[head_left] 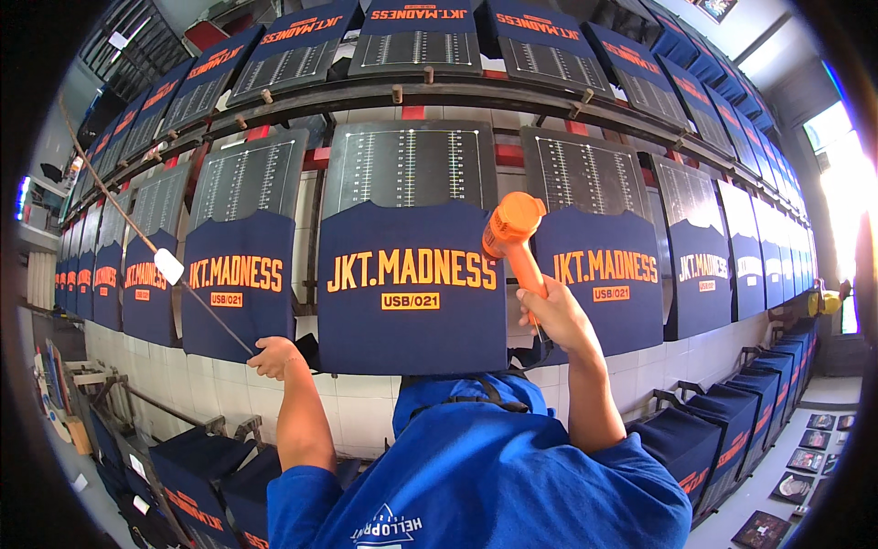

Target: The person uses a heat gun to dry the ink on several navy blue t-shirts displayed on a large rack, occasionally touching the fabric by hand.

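Observation:
My right hand (554, 317) grips the handle of an orange heat gun (512, 231), whose head points at the right end of the orange lettering on a navy shirt (412, 288). The shirt is stretched over a dark ruled board (409, 166) straight ahead. My left hand (273, 356) is closed on a long thin stick (212, 309) that slants up to the left. A small white pad (169, 266) sits partway along the stick, between two neighbouring shirts. My blue shirt (485, 476) fills the lower middle of the view.
Rows of similar boards carrying navy shirts with orange prints curve away left (240, 284) and right (599, 279), with another row above (416, 37). More boards stand at lower right (732, 430) and lower left (197, 476). White wall tiles (215, 389) run below the boards.

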### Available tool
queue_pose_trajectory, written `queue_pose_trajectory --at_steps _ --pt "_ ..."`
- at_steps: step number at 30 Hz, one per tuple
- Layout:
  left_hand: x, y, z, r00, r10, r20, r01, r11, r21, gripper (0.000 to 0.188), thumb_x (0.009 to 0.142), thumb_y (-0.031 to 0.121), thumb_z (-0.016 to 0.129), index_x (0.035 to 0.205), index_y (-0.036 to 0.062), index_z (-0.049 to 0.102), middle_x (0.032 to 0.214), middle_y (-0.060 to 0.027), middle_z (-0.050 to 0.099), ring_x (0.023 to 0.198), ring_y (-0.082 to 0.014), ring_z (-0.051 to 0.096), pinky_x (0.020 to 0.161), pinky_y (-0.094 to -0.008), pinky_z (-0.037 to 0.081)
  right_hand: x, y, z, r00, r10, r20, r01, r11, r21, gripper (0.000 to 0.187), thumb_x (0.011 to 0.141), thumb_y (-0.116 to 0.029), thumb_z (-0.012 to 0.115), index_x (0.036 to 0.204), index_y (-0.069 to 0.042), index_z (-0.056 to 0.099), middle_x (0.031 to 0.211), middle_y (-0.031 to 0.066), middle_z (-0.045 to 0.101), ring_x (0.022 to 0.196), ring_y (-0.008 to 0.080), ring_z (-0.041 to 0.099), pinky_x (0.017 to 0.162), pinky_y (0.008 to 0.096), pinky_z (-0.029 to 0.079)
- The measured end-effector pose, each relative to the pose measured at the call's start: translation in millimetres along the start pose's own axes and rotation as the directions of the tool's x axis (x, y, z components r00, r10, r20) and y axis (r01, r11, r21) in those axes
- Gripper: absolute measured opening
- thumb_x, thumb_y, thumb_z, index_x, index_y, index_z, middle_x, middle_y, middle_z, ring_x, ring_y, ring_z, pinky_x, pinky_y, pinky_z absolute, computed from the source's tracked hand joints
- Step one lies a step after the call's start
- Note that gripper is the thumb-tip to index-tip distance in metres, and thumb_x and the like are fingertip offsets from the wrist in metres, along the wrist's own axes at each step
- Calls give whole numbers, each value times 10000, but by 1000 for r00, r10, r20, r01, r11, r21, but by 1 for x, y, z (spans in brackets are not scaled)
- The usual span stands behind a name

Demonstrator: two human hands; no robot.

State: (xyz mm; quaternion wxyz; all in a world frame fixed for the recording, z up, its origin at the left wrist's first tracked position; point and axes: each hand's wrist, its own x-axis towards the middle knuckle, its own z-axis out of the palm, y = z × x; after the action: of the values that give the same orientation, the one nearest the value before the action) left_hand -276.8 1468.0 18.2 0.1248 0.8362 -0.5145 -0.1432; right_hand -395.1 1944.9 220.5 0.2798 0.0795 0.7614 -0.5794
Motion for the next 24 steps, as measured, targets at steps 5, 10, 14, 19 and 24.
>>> queue_pose_trajectory --at_steps 5,10,14,19,24 --pt "1 -2 2 999 -6 -37 6 1000 -8 608 1015 443 388 1462 32 350 1289 -233 532 1157 -409 600 917 -534 514 -9 -16 3 997 73 22 -72 997 -40 251 950 -213 623 1060 10 583 762 3 591 649 82 598 557 248 474" --pt "4 -3 5 999 1 -35 -1 1000 8 614 1013 439 387 1467 29 343 1294 -241 526 1162 -418 596 921 -536 510 -20 -5 -5 997 39 73 -33 996 -79 236 947 -206 614 1053 3 589 735 9 598 643 84 583 568 249 472" --pt "-5 -1 -3 1000 6 -14 -6 1000 -23 618 1010 434 383 1473 27 335 1298 -248 522 1169 -428 591 925 -536 507 -28 -3 -5 998 43 46 -38 993 -110 299 946 -198 624 1112 47 579 757 35 615 628 94 619 522 230 488" --pt "1 -3 2 999 9 -39 -9 1000 -18 613 1008 435 384 1464 28 345 1293 -243 528 1160 -428 596 909 -534 513 -34 -1 -5 999 46 -6 -47 986 -163 301 946 -184 621 1132 48 577 745 42 625 619 94 619 513 228 486" --pt "0 -2 3 999 -4 -51 4 1000 0 600 1001 438 396 1438 28 369 1275 -239 540 1140 -425 610 886 -528 522 -40 7 -9 998 69 0 -68 991 -113 307 938 -184 622 1132 50 574 725 46 630 608 99 624 508 235 485"
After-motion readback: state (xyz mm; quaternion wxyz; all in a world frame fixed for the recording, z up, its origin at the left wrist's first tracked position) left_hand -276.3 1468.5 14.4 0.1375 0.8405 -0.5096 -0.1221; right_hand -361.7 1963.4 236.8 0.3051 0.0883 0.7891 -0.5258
